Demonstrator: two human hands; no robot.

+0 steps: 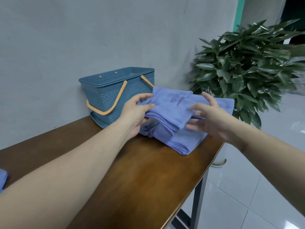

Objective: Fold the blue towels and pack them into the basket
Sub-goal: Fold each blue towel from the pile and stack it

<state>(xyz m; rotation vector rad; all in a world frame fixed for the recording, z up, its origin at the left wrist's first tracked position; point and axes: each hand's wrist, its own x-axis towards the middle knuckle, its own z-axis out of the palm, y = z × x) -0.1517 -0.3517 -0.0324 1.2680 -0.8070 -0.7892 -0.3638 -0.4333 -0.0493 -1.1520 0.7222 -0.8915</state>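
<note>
- We find a stack of folded blue towels [179, 139] lying on the brown wooden table [140, 176], just beside the basket [115, 90] and touching its right-hand side.
- The basket, blue with orange handles [115, 100], stands at the table's far edge against the grey wall [66, 38]; we see no towel inside it from this angle.
- The left hand [137, 113] grips the top towel [168, 104] at its left edge, thumb above and fingers below.
- The right hand [209, 116] holds the same towel's right edge, thumb on top, fingers spread beneath.
- The top towel is partly raised off the stack.
- We note another blue cloth [3, 179] at the table's left edge and a potted plant [247, 66] beyond the table's right end.
</note>
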